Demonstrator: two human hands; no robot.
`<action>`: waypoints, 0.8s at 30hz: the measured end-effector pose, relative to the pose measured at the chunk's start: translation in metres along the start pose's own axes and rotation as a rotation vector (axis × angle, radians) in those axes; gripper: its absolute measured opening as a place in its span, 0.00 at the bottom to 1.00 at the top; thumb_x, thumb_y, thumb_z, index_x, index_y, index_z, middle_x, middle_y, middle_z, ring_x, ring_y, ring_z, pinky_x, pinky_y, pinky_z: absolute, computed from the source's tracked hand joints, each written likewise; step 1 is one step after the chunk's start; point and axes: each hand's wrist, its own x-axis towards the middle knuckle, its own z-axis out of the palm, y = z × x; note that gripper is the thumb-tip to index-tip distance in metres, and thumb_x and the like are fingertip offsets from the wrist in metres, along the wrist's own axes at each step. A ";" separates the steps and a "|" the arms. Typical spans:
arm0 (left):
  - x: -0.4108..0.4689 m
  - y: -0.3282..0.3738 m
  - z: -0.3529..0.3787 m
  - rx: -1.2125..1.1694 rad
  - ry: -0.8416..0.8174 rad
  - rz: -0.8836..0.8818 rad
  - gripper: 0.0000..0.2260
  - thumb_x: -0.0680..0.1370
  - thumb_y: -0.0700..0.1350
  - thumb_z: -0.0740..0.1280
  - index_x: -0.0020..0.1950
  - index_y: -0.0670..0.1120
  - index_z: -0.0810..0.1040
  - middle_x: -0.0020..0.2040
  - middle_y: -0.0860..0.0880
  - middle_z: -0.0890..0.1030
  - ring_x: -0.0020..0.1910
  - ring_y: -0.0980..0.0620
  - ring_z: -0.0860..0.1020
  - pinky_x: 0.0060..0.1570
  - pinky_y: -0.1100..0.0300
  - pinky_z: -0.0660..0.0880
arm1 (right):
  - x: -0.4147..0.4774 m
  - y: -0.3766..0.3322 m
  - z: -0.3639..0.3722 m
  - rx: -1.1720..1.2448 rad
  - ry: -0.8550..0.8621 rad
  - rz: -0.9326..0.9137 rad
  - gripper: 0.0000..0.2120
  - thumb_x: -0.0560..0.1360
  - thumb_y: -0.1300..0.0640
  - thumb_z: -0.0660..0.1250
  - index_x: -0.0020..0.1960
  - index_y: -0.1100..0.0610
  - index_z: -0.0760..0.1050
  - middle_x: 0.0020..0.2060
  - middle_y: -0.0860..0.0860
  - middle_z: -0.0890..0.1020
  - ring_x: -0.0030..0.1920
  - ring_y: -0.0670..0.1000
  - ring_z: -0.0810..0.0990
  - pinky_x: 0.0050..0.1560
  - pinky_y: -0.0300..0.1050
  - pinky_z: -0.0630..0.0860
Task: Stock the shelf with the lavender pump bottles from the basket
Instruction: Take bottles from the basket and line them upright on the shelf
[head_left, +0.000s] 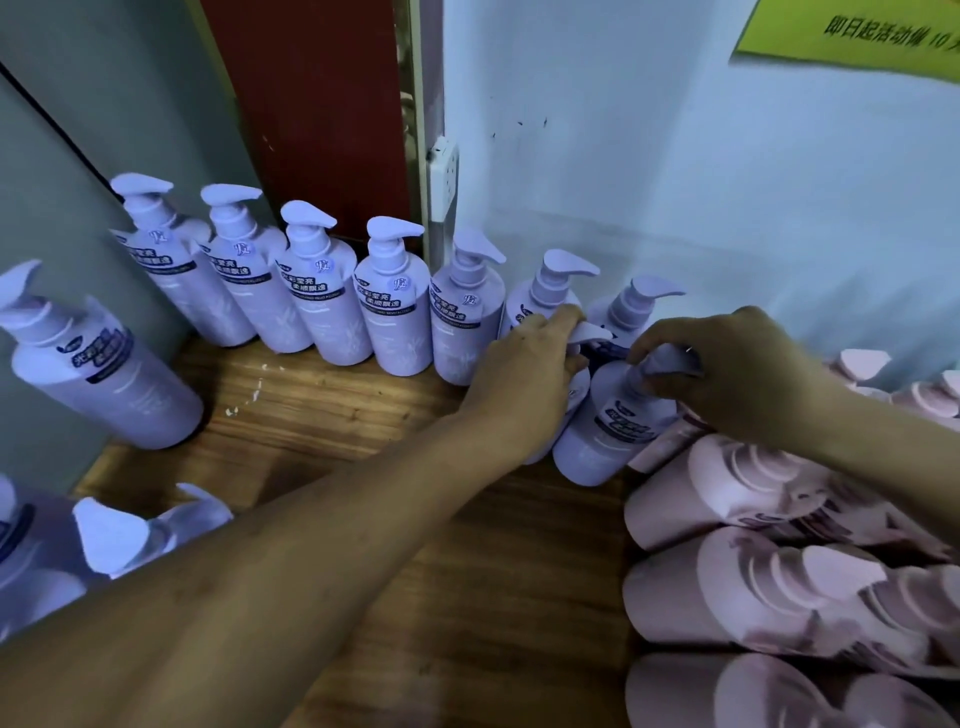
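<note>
Fingers (655, 385) of the right hand (743, 376) were curled round the pump of a bottle (613, 423), gripping it by the neck as it stood tilted on the shelf (363, 426) near the back edge, touching the pink bottles (753, 597) on its right. The left hand (524, 366) pinched the spout of a second bottle (579, 395) just beside it, mostly hidden behind that hand. Holding both by the pump seemed a way to turn the spouts to match the row (332, 291), which stood against the wall (675, 182) along the back edge with labels forward and spouts pointing right. Starting a front rank next to the pink stock would keep the colours apart. Each bottle was pale lavender plastic with a dark label band, white script and a broad, leaf-shaped spout. More lay at the front left corner (119, 535); the basket could not be made out.
</note>
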 end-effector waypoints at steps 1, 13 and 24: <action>-0.002 -0.001 -0.001 -0.019 -0.011 -0.017 0.19 0.81 0.46 0.63 0.72 0.48 0.67 0.61 0.42 0.76 0.57 0.39 0.75 0.52 0.45 0.74 | -0.001 -0.002 0.000 0.010 0.003 0.012 0.07 0.69 0.54 0.76 0.46 0.48 0.83 0.23 0.34 0.66 0.25 0.40 0.68 0.31 0.35 0.61; -0.052 -0.063 -0.128 -0.053 -0.112 -0.137 0.10 0.78 0.47 0.67 0.59 0.52 0.80 0.45 0.53 0.82 0.41 0.59 0.78 0.39 0.71 0.70 | 0.002 -0.097 0.010 -0.152 0.024 -0.131 0.09 0.70 0.45 0.71 0.46 0.48 0.80 0.43 0.51 0.82 0.46 0.59 0.79 0.41 0.47 0.72; -0.079 -0.108 -0.141 0.230 -0.386 -0.313 0.19 0.76 0.52 0.67 0.65 0.47 0.72 0.56 0.48 0.79 0.51 0.48 0.77 0.52 0.54 0.75 | 0.009 -0.109 0.064 -0.165 -0.153 -0.098 0.26 0.67 0.38 0.71 0.62 0.45 0.76 0.58 0.47 0.79 0.52 0.56 0.81 0.44 0.49 0.77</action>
